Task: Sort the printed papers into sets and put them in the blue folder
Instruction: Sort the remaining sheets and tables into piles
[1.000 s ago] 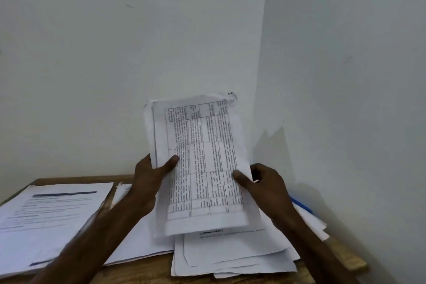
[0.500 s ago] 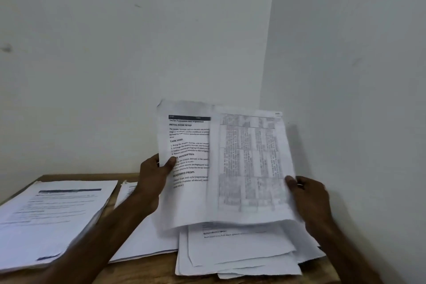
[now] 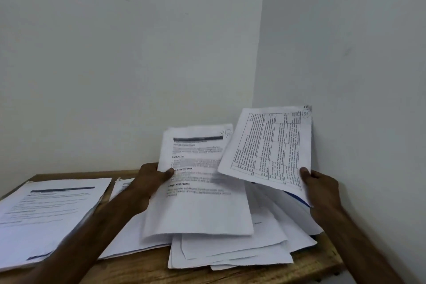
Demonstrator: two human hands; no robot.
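My left hand (image 3: 151, 182) grips a small stack of printed papers (image 3: 198, 191) by its left edge, thumb on the top page of text with headings. My right hand (image 3: 322, 189) pinches a single sheet printed with a table (image 3: 269, 147) at its lower right corner and holds it tilted, up and to the right of the stack. Under both lies a loose heap of papers (image 3: 230, 251) on the wooden table (image 3: 147, 270). A strip of the blue folder (image 3: 297, 197) shows beneath the table sheet, mostly hidden.
A thick printed set (image 3: 46, 214) lies at the table's left, and another pile (image 3: 122, 184) sits behind my left forearm. White walls meet in a corner close behind and to the right of the table. The table's front edge runs near the bottom.
My right hand has pulled the table sheet off the held stack and carried it right and upward, baring the text page below. My left hand keeps hold of the stack, slightly lower.
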